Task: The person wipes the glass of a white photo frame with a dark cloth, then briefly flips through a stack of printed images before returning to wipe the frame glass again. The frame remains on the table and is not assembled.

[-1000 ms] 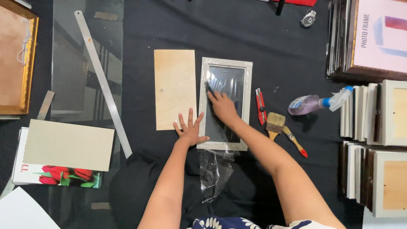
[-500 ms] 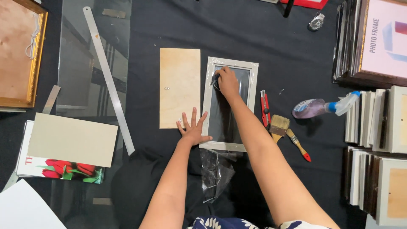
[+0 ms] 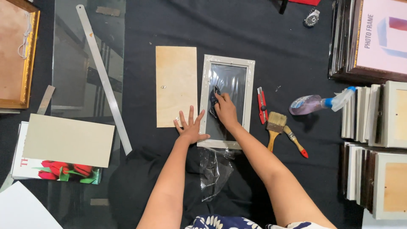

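Observation:
A light grey picture frame [image 3: 250, 89] lies flat on the black cloth, its glass [image 3: 233, 80] facing up. My right hand [image 3: 225, 111] presses a small dark cloth [image 3: 214, 98] against the left part of the glass. Spread flat with fingers apart, my left hand [image 3: 190, 127] rests at the frame's lower left corner, beside it. A plain wooden backing board [image 3: 176, 85] lies just left of the frame.
Right of the frame lie a red utility knife [image 3: 262, 104], a paintbrush [image 3: 275, 127], a small red-tipped tool [image 3: 296, 142] and a spray bottle [image 3: 318, 103]. Frames are stacked at the right edge [image 3: 381, 114]. A metal ruler [image 3: 104, 76] crosses a glass sheet [image 3: 85, 51] left. Crumpled plastic [image 3: 214, 169] lies near me.
My right hand with the cloth slid up the glass, then back down and to the left side. My left hand stayed at the frame's lower left corner.

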